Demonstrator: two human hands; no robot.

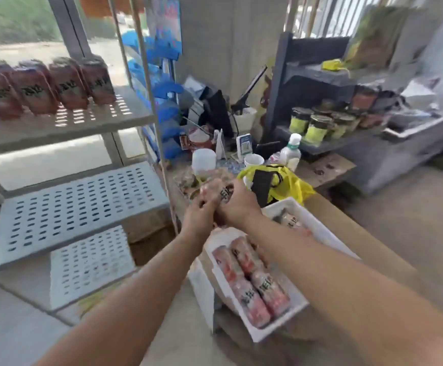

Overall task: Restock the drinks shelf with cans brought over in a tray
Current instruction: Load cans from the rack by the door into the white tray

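While both arms reach forward over the tray, the left hand and right hand meet around one red can, held in the air above the tray's far end. Left grip: fingers curled round the can's near side. Right grip: fingers wrapped over its right side, black lettering showing between them. Motion blur here; cannot tell exactly which fingers touch. Tray is white, shallow, tilted, resting on a brown cardboard box to the person's right. Several more red cans lie on their sides in it, packed close, touching one another; another can lies at the tray's far end, partly hidden by the right forearm. Shelf unit stands to the left: grey perforated shelves on thin posts. Top shelf carries a row of red cans, upright, side by side, along its back edge. Middle and lower shelves bare. Beyond the hands, a cluttered worktop: yellow plastic bag, white cup, white-capped bottle. Further right, a dark rack with green-labelled jars.
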